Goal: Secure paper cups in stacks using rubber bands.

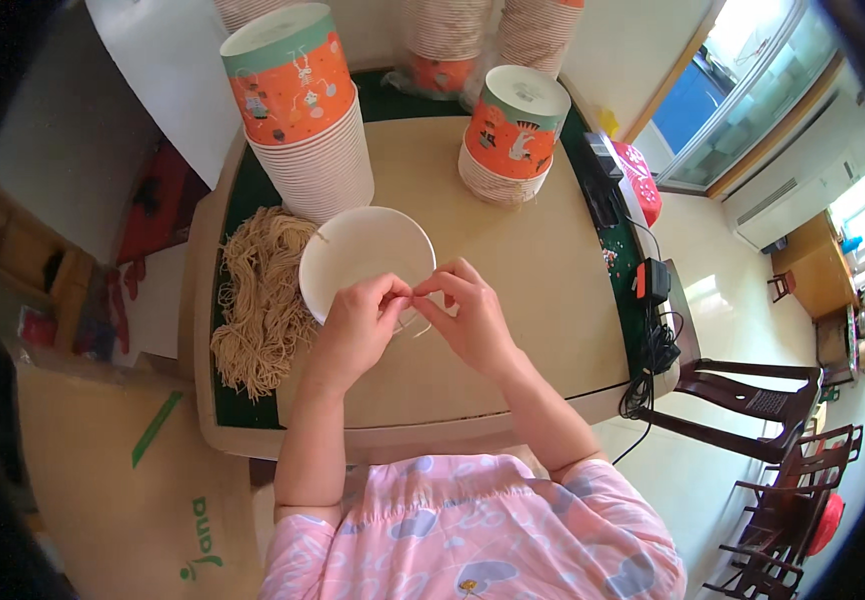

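A white paper tub (358, 240) rests on the table with its open mouth tilted toward me. At its near right rim my left hand (356, 322) and my right hand (473, 318) meet, fingertips pinched together. Both hold a thin beige string (421, 331), whose loose ends show just below the fingers. How the string runs between the fingertips is too small to make out. Left of the tub lies a heap of similar beige strings (261, 300).
Nested paper tubs (318, 165) stand tall behind the open one; a shorter stack (516, 140) stands back right, with more stacks (443, 40) behind. Black cables and an orange-black device (653, 282) line the table's right edge. A cardboard box (133, 480) is at left, a wooden chair (748, 390) at right.
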`<state>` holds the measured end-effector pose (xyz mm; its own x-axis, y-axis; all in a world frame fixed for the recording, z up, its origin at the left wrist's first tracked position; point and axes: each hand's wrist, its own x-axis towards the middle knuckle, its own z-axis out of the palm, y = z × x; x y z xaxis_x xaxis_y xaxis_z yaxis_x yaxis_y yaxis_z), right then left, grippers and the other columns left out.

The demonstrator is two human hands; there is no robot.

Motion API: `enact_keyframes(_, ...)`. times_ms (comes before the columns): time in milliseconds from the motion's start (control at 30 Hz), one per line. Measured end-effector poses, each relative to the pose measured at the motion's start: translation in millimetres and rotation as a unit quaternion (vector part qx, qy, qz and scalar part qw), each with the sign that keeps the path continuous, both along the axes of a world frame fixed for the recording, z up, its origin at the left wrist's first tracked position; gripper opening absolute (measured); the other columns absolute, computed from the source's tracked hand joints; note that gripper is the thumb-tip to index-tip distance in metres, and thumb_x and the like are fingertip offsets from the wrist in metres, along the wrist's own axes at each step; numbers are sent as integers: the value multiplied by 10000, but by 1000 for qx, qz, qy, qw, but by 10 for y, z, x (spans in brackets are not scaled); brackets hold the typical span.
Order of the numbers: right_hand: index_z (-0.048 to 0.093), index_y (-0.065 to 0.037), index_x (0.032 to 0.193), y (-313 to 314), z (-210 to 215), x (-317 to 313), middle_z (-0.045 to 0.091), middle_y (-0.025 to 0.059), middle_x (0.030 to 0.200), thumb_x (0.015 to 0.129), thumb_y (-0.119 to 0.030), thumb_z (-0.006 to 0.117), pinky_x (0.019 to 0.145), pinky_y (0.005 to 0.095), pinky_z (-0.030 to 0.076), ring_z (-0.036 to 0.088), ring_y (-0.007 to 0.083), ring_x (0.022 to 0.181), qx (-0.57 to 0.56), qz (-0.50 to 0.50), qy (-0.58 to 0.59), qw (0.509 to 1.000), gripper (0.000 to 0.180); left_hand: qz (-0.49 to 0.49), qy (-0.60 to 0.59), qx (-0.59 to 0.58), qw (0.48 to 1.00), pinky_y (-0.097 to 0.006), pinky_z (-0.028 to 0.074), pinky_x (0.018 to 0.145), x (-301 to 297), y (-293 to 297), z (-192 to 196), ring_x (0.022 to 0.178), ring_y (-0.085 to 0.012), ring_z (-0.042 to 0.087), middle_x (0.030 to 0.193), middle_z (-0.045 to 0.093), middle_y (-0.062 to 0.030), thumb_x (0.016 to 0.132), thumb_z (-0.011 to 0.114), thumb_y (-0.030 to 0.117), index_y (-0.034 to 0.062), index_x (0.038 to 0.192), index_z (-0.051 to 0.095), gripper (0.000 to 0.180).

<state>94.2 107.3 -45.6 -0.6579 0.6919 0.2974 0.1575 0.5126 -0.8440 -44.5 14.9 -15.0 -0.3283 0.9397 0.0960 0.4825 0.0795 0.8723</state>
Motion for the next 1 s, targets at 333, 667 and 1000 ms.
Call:
enact_keyframes(333,658,-40,888,170,13,-49,605,11,727,818,-47,683,550,228,410,483,64,584,-28,47,-37,998,75,61,159,156,973,-396,372,1042,-199,-102,-58,1219,-294,480,1344,441,-155,777,714,72,27,1230,488,509)
enact_keyframes(667,647,-17,876,175,-50,24,626,38,688,818,-67,668,524,248,425,502,70,551,-56,44,-38,997,80,-48,34,-3,998,-389,504,677,66,-155,-191,776,-317,646,842,651,-154,784,654,28,5,944,568,184)
enact_keyframes(1000,636,-9,856,176,-136,137,611,-10,694,827,-39,653,521,209,390,458,25,581,-98,48,-7,994,45,-31,40,42,998,-402,492,735,58,-52,-275,807,-317,639,870,648,-168,774,687,107,1,864,634,149)
